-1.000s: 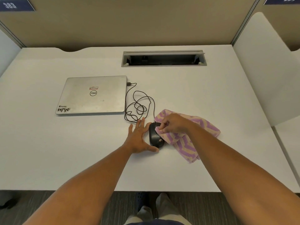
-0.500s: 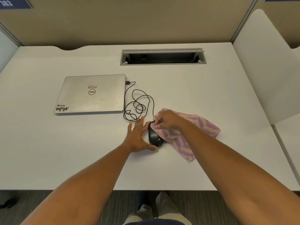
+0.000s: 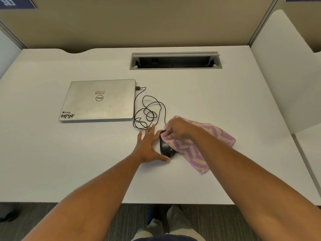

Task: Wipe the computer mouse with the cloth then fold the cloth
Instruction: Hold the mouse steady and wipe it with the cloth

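Observation:
A black wired computer mouse lies on the white desk near the middle. My left hand rests flat beside its left side, fingers spread, thumb touching the mouse's near end. My right hand pinches a pink and cream zigzag cloth and presses it on the mouse's far right part. The rest of the cloth trails on the desk to the right. The far end of the mouse is hidden under cloth and fingers.
A closed silver laptop lies to the left, with the mouse cable coiled between it and the mouse. A grey cable slot is set in the desk's far side. White divider panels stand at the right.
My right hand with the cloth has slid from the mouse's middle toward its far end. More of the black body shows. My left hand has stayed in place.

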`<act>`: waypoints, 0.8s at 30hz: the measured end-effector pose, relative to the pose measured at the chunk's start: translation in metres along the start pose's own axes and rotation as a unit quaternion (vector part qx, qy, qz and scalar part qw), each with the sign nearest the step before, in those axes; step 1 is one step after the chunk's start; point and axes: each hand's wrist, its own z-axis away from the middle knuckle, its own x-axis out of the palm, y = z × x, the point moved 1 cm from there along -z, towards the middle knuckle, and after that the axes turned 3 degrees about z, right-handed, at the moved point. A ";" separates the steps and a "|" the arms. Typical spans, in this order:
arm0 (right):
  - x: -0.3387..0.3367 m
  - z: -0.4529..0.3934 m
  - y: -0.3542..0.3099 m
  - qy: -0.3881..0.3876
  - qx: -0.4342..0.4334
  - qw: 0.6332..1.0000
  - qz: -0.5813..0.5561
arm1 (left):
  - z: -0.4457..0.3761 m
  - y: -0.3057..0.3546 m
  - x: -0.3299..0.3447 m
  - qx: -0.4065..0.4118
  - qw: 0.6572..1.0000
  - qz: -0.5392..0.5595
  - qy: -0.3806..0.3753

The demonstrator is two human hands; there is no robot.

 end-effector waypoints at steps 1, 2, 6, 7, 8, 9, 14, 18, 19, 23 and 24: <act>0.001 0.000 -0.002 -0.033 -0.005 0.999 0.009 | 0.000 0.000 0.000 0.000 1.000 0.001 0.000; 0.000 0.001 -0.003 -0.074 -0.003 0.997 0.019 | 0.000 0.000 0.000 -0.001 1.000 0.003 0.000; -0.009 0.001 -0.004 -0.091 0.015 0.996 0.017 | 0.000 -0.001 0.001 -0.004 1.000 0.005 0.001; -0.011 0.001 -0.003 -0.039 0.020 0.999 -0.014 | 0.001 -0.001 0.000 -0.002 1.000 0.009 0.002; -0.012 0.000 -0.003 0.015 0.024 0.999 -0.039 | 0.001 0.000 0.000 0.002 1.000 0.013 0.003; -0.010 -0.001 -0.002 0.055 0.028 0.997 -0.046 | 0.001 0.000 0.000 0.006 1.000 0.014 0.005; 0.011 -0.013 -0.010 0.053 0.049 0.996 0.047 | 0.001 0.000 0.001 0.005 1.000 0.023 0.009; 0.014 -0.012 -0.011 -0.001 0.003 0.999 0.042 | 0.000 0.000 0.001 0.005 0.999 0.043 0.010; 0.013 -0.010 -0.011 -0.016 -0.013 0.999 0.037 | 0.000 0.000 0.001 0.003 0.999 0.043 0.009; 0.010 0.003 -0.012 -0.054 -0.039 0.997 0.027 | 0.000 -0.001 0.001 0.002 1.000 0.027 0.005; 0.010 0.004 -0.013 -0.064 -0.033 0.997 0.030 | 0.000 -0.001 0.001 0.002 1.000 0.028 0.006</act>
